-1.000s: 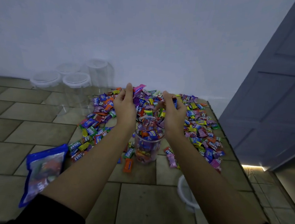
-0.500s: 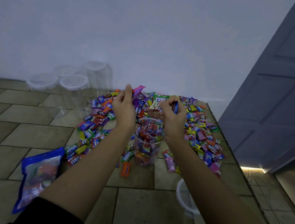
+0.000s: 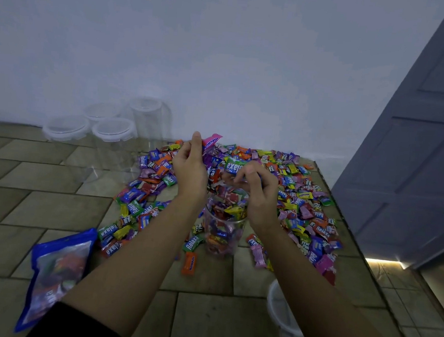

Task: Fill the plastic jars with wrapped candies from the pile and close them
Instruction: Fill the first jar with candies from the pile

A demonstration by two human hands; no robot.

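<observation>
Jar (image 3: 224,221) on table (image 3: 203,321), nearly full; left hand (image 3: 190,171) fingers curled round candies (image 3: 212,141), right hand (image 3: 260,195) fingers pinching green candy (image 3: 233,166) over its mouth, pile (image 3: 300,201) behind.

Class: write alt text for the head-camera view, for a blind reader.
A left hand and right hand hold wrapped candies over an open, nearly full plastic jar in a candy pile on a tiled table. Lidded empty jars stand behind, left.

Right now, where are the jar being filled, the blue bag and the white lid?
jar being filled (image 3: 223,232): head view, clear side wall below the rim.
blue bag (image 3: 56,269): head view, middle of its clear front panel.
white lid (image 3: 279,315): head view, its visible lower-left part.
</observation>
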